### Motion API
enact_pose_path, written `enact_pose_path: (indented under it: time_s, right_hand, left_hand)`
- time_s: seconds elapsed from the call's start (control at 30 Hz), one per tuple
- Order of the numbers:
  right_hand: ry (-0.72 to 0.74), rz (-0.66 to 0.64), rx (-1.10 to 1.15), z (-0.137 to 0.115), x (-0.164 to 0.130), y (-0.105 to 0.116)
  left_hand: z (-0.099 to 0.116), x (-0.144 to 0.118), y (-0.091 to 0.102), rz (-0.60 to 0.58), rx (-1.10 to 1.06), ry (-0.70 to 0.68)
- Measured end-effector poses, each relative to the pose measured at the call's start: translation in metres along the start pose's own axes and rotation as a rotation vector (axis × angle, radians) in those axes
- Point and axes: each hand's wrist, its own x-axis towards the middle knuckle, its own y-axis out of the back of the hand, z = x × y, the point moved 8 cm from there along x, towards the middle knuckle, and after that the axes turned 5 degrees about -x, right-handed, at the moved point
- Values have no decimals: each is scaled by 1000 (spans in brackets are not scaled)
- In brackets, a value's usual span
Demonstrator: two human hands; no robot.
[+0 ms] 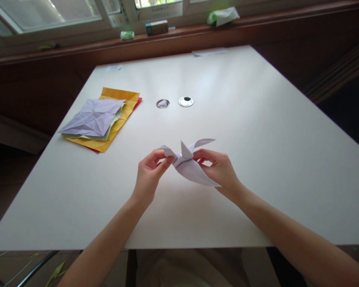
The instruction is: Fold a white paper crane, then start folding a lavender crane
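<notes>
Above the white table, both hands hold a pale lilac origami crane (194,170), its wings spread and a pointed fold standing up in the middle. The thumb and fingers of my left hand (151,171) pinch its left end, close to a bent tip. On the other side, my right hand (219,167) is closed on the crane's right part; one wing hangs in front and hides some of those fingers.
Creased paper sheets (92,117) in lilac, pale green, yellow and red are stacked on the table (257,131) at left. Two round table holes (186,101) lie beyond the hands. A small box (157,28) and a tissue pack (223,16) stand on the windowsill.
</notes>
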Motion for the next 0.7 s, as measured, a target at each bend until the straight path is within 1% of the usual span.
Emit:
enact_pose_path:
  time_s: [0.07, 0.13, 0.2, 0.27, 0.3, 0.37, 0.5, 0.6, 0.7]
  right_hand:
    - [19, 2, -27, -2, 0, 0]
    - [36, 13, -51, -4, 0, 1]
    - [50, 75, -71, -5, 1, 8]
    - [76, 156, -72, -9, 0, 17]
    - [100, 180, -65, -11, 0, 20]
    - [165, 180, -53, -18, 1, 24]
    - [276, 101, -102, -27, 2, 19]
    - [322, 73, -165, -25, 3, 13]
    - [350, 44, -274, -18, 3, 4]
  left_hand:
    - [1, -1, 1, 16, 26, 4]
    - [2, -1, 5, 58, 70, -8]
    - [4, -1, 11, 112, 121, -26]
    - [5, -1, 15, 139, 172, -45]
    - [6, -1, 15, 135, 201, -58]
    - [9, 0, 14, 106, 271, -83]
    - [13, -1, 9, 56, 437, -137]
    - [11, -1, 3, -5, 515, -151]
    - [7, 0, 0, -55, 522, -140]
